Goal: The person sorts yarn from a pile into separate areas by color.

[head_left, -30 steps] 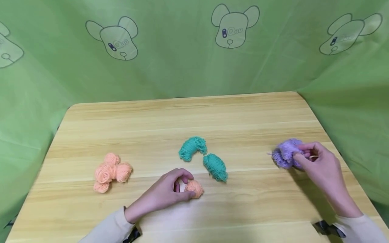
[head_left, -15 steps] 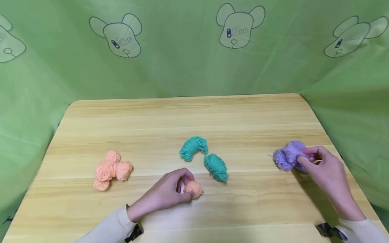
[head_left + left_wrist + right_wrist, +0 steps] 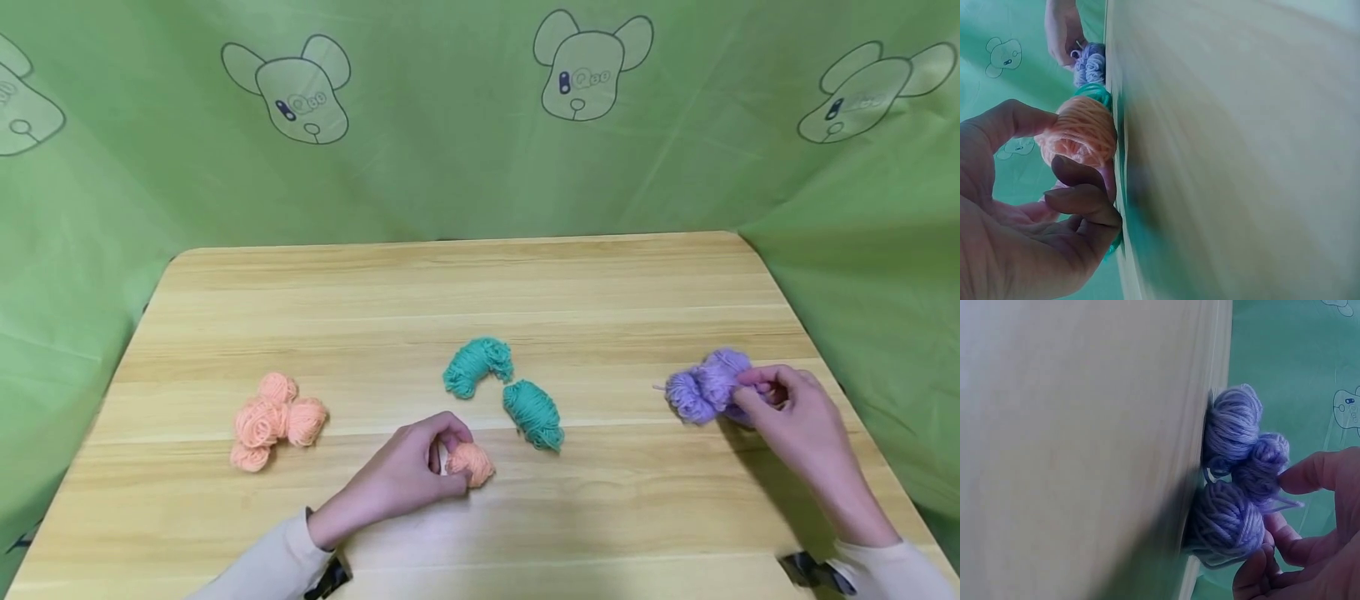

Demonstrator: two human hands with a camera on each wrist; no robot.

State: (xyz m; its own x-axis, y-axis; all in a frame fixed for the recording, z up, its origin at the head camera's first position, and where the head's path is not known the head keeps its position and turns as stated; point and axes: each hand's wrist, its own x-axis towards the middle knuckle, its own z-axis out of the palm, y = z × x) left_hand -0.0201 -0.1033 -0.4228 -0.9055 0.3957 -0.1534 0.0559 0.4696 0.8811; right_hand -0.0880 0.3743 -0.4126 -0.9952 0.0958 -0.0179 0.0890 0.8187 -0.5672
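My left hand (image 3: 408, 467) holds a small peach yarn ball (image 3: 471, 464) between thumb and fingers, low over the table near its front middle. The left wrist view shows the wound end of that ball (image 3: 1082, 131) with the thumb on its side. At the right, my right hand (image 3: 802, 417) pinches the upper one of several purple yarn balls (image 3: 705, 387). Seen from the right wrist, this upper ball (image 3: 1263, 465) sits on two larger ones, and fingertips touch the nearer ball (image 3: 1225, 519). A loose yarn end sticks out.
Two teal yarn skeins, one curved (image 3: 477, 367) and one straighter (image 3: 533, 414), lie mid-table just beyond the left hand. A cluster of peach yarn balls (image 3: 273, 423) rests on the left side. Green printed cloth (image 3: 442, 167) surrounds the wooden table (image 3: 375, 292).
My left hand has drawn the peach ball slightly left. The purple balls have turned and shifted a little under my right hand. Teal skeins and the peach cluster stay put.
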